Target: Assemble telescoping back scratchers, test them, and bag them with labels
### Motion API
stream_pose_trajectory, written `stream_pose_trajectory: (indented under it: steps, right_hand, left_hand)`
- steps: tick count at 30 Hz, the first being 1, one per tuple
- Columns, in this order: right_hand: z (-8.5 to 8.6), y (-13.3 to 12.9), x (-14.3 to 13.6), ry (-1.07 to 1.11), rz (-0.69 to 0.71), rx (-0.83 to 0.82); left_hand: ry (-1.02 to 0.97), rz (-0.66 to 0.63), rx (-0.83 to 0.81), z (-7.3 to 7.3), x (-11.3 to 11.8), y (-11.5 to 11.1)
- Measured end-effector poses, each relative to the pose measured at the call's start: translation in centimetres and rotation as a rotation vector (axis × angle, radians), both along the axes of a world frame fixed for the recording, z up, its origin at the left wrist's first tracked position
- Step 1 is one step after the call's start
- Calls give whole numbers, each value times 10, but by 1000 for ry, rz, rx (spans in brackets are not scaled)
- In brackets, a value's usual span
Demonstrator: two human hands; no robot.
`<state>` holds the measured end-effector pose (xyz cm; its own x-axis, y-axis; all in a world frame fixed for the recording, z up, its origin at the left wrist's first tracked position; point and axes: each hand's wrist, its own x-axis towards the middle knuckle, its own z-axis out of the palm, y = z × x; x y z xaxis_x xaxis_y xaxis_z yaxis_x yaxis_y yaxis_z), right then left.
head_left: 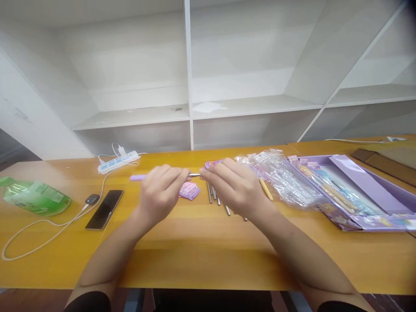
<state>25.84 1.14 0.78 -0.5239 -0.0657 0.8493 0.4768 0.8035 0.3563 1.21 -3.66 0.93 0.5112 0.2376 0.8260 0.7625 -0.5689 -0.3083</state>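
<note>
My left hand [161,190] is closed round a slim pen [138,177] whose light purple end sticks out to the left. The pen's silvery tip [194,175] points right and meets the pinched fingers of my right hand [234,184]. What else my right fingers hold, if anything, is hidden. Small pink and purple printed cards [189,190] lie between the hands on the table. Several silver metal rods [218,202] lie under and beside my right hand, and a yellow stick [265,189] is just to its right.
Crumpled clear plastic [286,180] and an open purple box [364,223] with packets lie on the right. On the left are a green bottle [39,197], a phone [104,209], a white cable and a power strip [118,162]. White shelving [191,86] stands behind the table.
</note>
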Motion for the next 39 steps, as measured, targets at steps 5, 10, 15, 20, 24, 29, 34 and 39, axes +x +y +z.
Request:
stream_pose_trajectory:
  steps: [5, 10, 15, 20, 24, 29, 34, 39]
  right_hand:
    - [-1, -5, -6, -63, -14, -41]
    - [-1, 3, 1, -90, -5, -81]
    - [-3, 4, 0, -112, 2, -110]
    - [-4, 5, 1, -119, 0, -122]
    - [-5, 7, 2, -125, -10, -124]
    - [-5, 8, 1, -132, -15, -127]
    - [-6, 10, 1, -135, -28, -133]
    - [-6, 14, 4, -167, -16, -175]
  left_hand:
    - [71, -54, -49, 1, 0, 1]
    - [87, -16, -20, 3, 1, 0]
    - [102, 1, -28, 0, 1, 1]
    - [97, 2, -37, 0, 1, 1]
    - [101, 2, -41, 0, 0, 1]
    - [104, 8, -45, -3, 0, 3]
    - [105, 12, -41, -4, 0, 5]
    - [118, 15, -80, -2, -2, 5]
